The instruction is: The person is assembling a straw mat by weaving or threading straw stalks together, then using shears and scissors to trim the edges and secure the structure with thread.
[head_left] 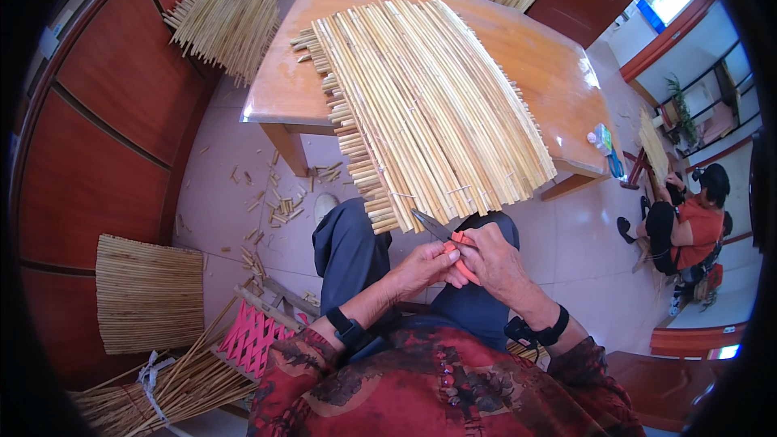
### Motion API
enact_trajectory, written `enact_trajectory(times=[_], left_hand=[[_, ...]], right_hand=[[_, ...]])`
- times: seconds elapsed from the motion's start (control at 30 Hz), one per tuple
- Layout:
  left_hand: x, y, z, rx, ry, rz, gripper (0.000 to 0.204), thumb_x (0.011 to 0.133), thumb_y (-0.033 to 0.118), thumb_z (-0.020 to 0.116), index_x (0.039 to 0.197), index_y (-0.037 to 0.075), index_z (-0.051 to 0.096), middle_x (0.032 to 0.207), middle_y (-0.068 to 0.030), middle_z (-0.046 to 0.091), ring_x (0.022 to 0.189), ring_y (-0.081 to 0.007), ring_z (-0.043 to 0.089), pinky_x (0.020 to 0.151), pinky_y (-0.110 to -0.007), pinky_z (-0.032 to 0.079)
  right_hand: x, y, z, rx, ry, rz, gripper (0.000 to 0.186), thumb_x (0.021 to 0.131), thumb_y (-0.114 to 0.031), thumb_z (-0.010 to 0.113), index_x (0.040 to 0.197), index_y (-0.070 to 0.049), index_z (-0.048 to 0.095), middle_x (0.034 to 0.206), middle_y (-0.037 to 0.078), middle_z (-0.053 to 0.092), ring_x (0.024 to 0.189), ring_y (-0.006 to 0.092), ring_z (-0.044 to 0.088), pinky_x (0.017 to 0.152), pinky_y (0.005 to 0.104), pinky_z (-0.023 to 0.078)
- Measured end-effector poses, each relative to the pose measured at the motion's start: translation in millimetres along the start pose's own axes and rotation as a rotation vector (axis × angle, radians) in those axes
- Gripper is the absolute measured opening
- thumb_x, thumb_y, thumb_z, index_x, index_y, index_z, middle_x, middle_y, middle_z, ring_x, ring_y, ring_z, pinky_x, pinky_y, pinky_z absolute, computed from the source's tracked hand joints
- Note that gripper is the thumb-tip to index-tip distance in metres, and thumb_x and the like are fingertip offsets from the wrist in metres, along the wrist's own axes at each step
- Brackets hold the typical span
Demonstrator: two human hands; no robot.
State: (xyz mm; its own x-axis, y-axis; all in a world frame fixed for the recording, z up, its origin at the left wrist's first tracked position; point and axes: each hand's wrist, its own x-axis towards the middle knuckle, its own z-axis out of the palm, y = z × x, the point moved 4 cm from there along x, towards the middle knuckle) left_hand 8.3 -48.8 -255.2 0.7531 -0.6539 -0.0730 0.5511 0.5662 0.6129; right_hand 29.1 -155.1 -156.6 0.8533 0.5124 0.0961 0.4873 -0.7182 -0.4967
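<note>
So the reed mat (433,101) lay on the table (558,113), its near end hanging over the edge above the knees. Its reeds ran lengthwise away from the person, leaning off to the upper left, and stub ends poked out along the left side. Looked to me like it all hinged on the near end: it sat just ahead of both hands, with the pliers' (435,228) dark tip aimed up-left at its left part. Touching or just shy of it? Couldn't tell.

Right hand (495,257) was wrapped round the orange handles and was the nearer one to the mat. Left hand (425,267) had its fingers curled up against the same handles, but I couldn't say whether it actually gripped them. Nothing stood between tip and reeds, though the knees left little room underneath.

Further out: blue scissors (615,164) at the table's right corner, offcuts (283,209) on the floor to the left, a pink stool (249,340) beside a tied reed bundle (186,396), and a co-worker (700,226) seated well off right.
</note>
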Motion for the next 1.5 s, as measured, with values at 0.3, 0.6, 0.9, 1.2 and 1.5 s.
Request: enact_trajectory(times=[0.3, 0.6, 0.9, 1.2, 1.5], left_hand=[[5, -4, -13, 0.06, -0.008, 0.006, 0.034, 0.091, 0.028, 0.044, 0.109, -0.001, 0.05, 0.103, -0.0083, 0.055, 0.094, -0.0165, 0.054, 0.086, -0.032, 0.042], [-15, 18, -19, 0.109, 0.193, 0.058, 0.036, 0.088, 0.031, 0.05, 0.106, 0.0, 0.052, 0.104, -0.0103, 0.055, 0.099, -0.019, 0.054, 0.084, -0.035, 0.043], [-20, 27, -34, -0.087, 0.493, 0.24, 0.031, 0.082, 0.017, 0.058, 0.108, 0.001, 0.049, 0.095, -0.0114, 0.058, 0.081, -0.0243, 0.061, 0.065, -0.039, 0.053], [-13, 20, -44, -0.052, 0.48, 0.264, 0.032, 0.083, 0.012, 0.054, 0.111, 0.001, 0.047, 0.098, -0.0117, 0.058, 0.086, -0.0285, 0.061, 0.067, -0.04, 0.054], [-9, 20, -50, 0.069, 0.472, 0.24, 0.035, 0.082, 0.022, 0.052, 0.107, -0.002, 0.048, 0.097, -0.0151, 0.057, 0.085, -0.0289, 0.061, 0.065, -0.039, 0.053]], right_hand=[[5, -13, 4, -0.298, -0.061, -0.065, 0.056, 0.063, -0.027, 0.071, 0.105, -0.002, 0.046, 0.086, 0.012, 0.048, 0.08, 0.0281, 0.05, 0.067, 0.0356, 0.04], [12, -5, 12, -0.391, -0.005, -0.071, 0.036, 0.059, -0.013, 0.067, 0.088, -0.006, 0.045, 0.078, 0.01, 0.045, 0.071, 0.0266, 0.049, 0.06, 0.0364, 0.042], [10, -6, 10, -0.37, 0.014, -0.072, 0.039, 0.056, -0.011, 0.067, 0.089, -0.006, 0.047, 0.079, 0.01, 0.047, 0.072, 0.0259, 0.053, 0.061, 0.0344, 0.046], [10, -6, 9, -0.261, 0.077, -0.084, 0.036, 0.056, -0.011, 0.066, 0.088, -0.006, 0.05, 0.079, 0.01, 0.051, 0.072, 0.027, 0.055, 0.06, 0.0358, 0.045], [4, -13, 4, -0.239, 0.142, -0.042, 0.034, 0.059, -0.011, 0.065, 0.089, -0.005, 0.053, 0.08, 0.011, 0.053, 0.072, 0.0288, 0.056, 0.06, 0.0376, 0.045]])
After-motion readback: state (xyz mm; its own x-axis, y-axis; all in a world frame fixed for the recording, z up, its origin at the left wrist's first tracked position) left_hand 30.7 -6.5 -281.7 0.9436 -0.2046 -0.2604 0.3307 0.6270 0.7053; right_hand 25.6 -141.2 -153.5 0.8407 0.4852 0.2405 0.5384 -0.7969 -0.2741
